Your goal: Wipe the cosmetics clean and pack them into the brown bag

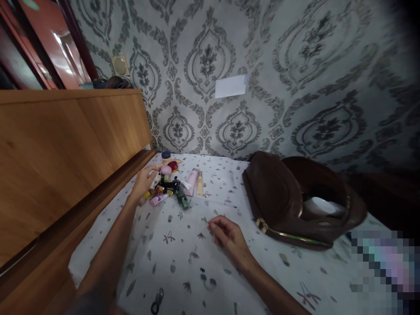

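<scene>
My left hand (pixel 143 183) reaches to the left edge of a small pile of cosmetics, its fingers stretched out and the thumb apart. Its fingertips lie beside a pink rounded item (pixel 166 169); whether they touch it I cannot tell. The pile also holds a dark green bottle (pixel 181 197), a pink-and-white small tube (pixel 158 200) and a red jar (pixel 173 166). At its right side lie a large pink tube (pixel 191 181) and a slim beige tube (pixel 200 183). Over the patterned sheet (pixel 177 262), my right hand (pixel 229 240) is loosely curled, with nothing visible in it.
A brown handbag (pixel 275 197) stands at the right, its top open on something white inside. A jar with a dark blue lid (pixel 166 155) sits behind the pile. A wooden panel (pixel 75 135) borders the left side, and a patterned wall (pixel 210 127) rises behind. A black hair tie (pixel 157 302) lies in front.
</scene>
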Available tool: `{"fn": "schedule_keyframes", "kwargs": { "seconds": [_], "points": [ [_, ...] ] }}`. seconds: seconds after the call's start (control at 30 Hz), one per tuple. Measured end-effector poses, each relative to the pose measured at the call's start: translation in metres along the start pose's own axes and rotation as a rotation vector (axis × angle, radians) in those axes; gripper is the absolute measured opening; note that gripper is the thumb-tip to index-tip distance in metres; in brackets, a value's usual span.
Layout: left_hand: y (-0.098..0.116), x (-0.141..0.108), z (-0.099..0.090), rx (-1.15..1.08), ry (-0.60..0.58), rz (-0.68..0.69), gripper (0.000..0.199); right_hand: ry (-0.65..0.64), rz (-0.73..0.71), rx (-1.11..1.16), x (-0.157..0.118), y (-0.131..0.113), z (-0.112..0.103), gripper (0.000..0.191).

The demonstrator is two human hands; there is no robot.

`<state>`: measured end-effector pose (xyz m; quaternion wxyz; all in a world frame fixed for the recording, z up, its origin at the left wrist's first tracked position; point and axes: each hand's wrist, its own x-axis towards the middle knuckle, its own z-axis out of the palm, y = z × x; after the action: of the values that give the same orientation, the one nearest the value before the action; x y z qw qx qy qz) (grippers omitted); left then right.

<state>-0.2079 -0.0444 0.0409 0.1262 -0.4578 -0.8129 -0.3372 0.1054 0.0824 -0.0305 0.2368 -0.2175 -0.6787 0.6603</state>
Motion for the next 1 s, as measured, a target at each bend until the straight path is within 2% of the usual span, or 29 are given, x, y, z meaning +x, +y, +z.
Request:
{"fn": "schedule_keyframes", "kwargs": {
  "seconds": [0.17, 0.33, 0.5, 0.6, 0.77, 0.9, 1.0],
  "points": [
    [0.005, 0.004, 0.014, 0.067, -0.095, 0.04, 0.031, -0.014, 0.018, 0.017, -0.001, -0.002, 0.0, 0.038],
    [0.031, -0.011, 0.027, 0.149, -0.298, 0.202, 0.026, -0.022, 0.001, 0.005, -0.001, -0.001, -0.001, 0.033],
    [0.061, -0.029, 0.03, 0.195, -0.465, 0.404, 0.051, -0.009, 0.016, 0.026, -0.001, 0.003, 0.002, 0.028],
    [0.069, -0.038, 0.032, 0.288, -0.495, 0.466, 0.062, -0.001, 0.013, 0.039, -0.001, 0.006, 0.004, 0.023],
    [0.064, -0.041, 0.041, 0.453, -0.497, 0.477, 0.059, -0.003, 0.0, 0.11, -0.001, 0.009, 0.004, 0.015],
    [0.047, -0.039, 0.048, 0.433, -0.505, 0.492, 0.06, 0.005, 0.005, 0.12, -0.002, 0.009, 0.004, 0.006],
    [0.03, -0.038, 0.054, 0.382, -0.454, 0.512, 0.055, 0.007, 0.012, 0.133, -0.002, 0.009, 0.004, 0.005]
  ]
}}
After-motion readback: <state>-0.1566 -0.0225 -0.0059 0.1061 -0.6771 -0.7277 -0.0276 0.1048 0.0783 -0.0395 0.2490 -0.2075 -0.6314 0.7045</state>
